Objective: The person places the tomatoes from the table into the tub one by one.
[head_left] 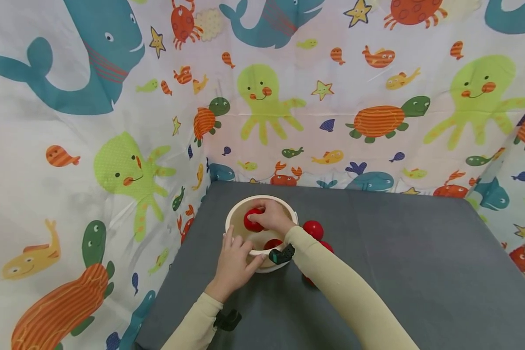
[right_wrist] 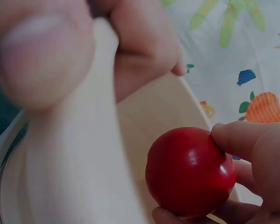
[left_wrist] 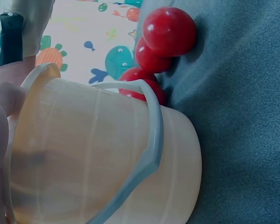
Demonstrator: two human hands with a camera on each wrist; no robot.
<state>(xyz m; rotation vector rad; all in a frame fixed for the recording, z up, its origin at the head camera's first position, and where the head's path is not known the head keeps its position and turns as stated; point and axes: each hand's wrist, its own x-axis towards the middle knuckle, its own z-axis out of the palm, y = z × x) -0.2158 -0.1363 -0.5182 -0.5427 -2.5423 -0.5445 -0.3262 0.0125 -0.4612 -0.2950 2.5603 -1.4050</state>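
Observation:
A cream bucket (left_wrist: 79,144) stands upright on the grey table. My left hand (head_left: 235,266) grips its near rim, the thumb outside and the fingers over the inner side, as the right wrist view shows. Inside the bucket's mouth my right hand (head_left: 274,217) holds a shiny red ball (right_wrist: 189,172) between thumb and fingers. Below that hand, another red ball (head_left: 273,244) lies in the bucket, partly hidden by the near rim. The bucket's pale handle (left_wrist: 151,135) hangs down along its outer wall.
Several red balls (left_wrist: 170,30) lie close together on the table (head_left: 402,253), right of the bucket; my right forearm partly covers them in the head view. A patterned sea-animal curtain (head_left: 332,107) borders the table at the back and sides.

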